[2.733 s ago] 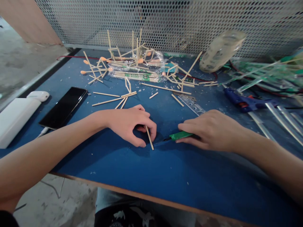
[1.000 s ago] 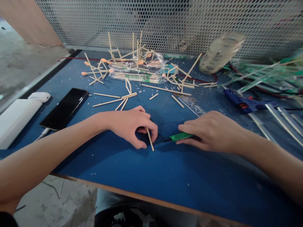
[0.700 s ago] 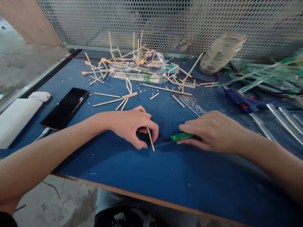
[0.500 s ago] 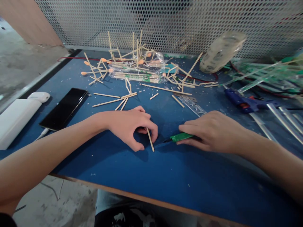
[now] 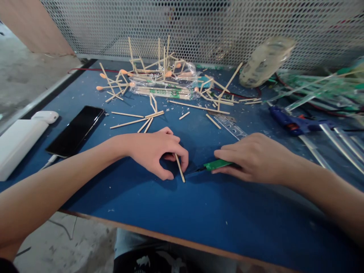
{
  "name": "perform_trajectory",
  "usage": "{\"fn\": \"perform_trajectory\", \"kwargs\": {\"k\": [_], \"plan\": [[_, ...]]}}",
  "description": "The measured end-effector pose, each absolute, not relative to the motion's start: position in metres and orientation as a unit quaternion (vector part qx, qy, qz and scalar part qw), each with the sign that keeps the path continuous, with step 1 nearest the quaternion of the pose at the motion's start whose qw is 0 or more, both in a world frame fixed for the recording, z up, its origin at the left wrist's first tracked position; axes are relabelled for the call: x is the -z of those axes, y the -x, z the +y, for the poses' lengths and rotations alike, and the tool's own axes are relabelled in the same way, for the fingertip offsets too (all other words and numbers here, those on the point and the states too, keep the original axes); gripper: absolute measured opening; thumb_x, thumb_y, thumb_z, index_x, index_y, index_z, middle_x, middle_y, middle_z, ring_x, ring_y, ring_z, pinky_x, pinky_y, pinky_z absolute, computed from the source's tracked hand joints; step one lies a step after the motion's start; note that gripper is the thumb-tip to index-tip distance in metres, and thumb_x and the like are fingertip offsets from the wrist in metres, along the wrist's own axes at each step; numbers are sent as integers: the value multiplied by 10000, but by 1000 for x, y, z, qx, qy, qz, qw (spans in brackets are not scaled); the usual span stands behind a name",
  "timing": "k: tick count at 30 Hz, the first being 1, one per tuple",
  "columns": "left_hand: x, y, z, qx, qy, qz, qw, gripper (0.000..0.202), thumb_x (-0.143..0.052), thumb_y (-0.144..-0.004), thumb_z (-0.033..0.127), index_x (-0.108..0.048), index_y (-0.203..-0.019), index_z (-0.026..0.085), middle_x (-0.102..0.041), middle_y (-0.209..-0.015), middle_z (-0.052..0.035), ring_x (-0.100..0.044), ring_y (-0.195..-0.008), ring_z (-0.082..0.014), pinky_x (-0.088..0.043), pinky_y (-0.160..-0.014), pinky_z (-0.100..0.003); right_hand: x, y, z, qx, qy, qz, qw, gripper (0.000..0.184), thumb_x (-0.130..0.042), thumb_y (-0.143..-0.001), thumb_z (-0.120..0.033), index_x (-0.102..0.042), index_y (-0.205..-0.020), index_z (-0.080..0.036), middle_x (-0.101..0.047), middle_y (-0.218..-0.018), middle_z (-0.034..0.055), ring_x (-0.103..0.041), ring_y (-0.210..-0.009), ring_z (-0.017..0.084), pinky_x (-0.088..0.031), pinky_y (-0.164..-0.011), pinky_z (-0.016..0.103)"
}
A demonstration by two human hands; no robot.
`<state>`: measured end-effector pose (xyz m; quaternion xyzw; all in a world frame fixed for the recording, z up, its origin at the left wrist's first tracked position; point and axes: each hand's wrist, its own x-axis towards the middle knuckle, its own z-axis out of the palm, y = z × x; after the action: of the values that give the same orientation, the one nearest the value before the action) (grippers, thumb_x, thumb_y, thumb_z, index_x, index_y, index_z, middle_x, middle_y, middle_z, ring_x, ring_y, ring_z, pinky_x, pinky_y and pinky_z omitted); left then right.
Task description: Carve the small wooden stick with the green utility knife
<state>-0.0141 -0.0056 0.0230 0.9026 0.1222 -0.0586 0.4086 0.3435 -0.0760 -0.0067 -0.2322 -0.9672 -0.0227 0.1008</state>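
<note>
1 thin wooden stick (image 5: 179,168) in left hand's (image 5: 157,153) grip, thumb clear of it, near end down by the blue surface (image 5: 159,212). Right hand (image 5: 253,157): grip wrapped on 1 green cutter (image 5: 217,164), blade aimed at that end; can't tell if touching. Right hand partly hides 1 clear plastic ruler (image 5: 231,127). Around: 1 glossy black phone (image 5: 76,131), 1 blue glue gun (image 5: 297,124), 1 translucent jar (image 5: 264,62), perforated panel (image 5: 199,22) behind.
</note>
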Motion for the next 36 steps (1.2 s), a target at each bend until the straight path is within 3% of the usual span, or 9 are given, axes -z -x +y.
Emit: {"fn": "perform_trajectory", "kwargs": {"k": [13, 22, 28, 36], "plan": [[-25, 12, -10, 63, -908, 131, 394, 213, -909, -951, 389, -898, -1151, 317, -830, -946, 36, -726, -971, -244, -357, -1142, -439, 5, -342, -78, 35, 226, -967, 115, 562, -454, -1408, -595, -788, -1103, -260, -771, -734, -13, -657, -568, 181, -297, -583, 367], [-26, 12, -7, 51, -904, 121, 406, 186, -916, -956, 368, -918, -1133, 312, -770, -879, 38, -699, -914, -239, -362, -1076, -430, 3, -339, -75, 30, 223, -968, 109, 645, -360, -1424, -615, -765, -1067, -262, -749, -712, -21, -646, -554, 171, -307, -574, 358], [-24, 12, -7, 56, -908, 124, 395, 175, -906, -994, 417, -913, -1132, 309, -770, -878, 37, -711, -923, -235, -361, -1118, -437, 6, -342, -77, 18, 252, -963, 94, 590, -442, -1396, -626, -820, -1101, -282, -786, -734, 9, -681, -596, 202, -295, -595, 375], [-23, 13, -9, 50, -910, 127, 391, 177, -903, -984, 389, -911, -1136, 300, -740, -868, 55, -709, -916, -215, -330, -1117, -433, 4, -337, -77, 46, 238, -964, 107, 748, -269, -1420, -653, -803, -1060, -273, -774, -712, -1, -680, -567, 193, -299, -575, 381]]}}
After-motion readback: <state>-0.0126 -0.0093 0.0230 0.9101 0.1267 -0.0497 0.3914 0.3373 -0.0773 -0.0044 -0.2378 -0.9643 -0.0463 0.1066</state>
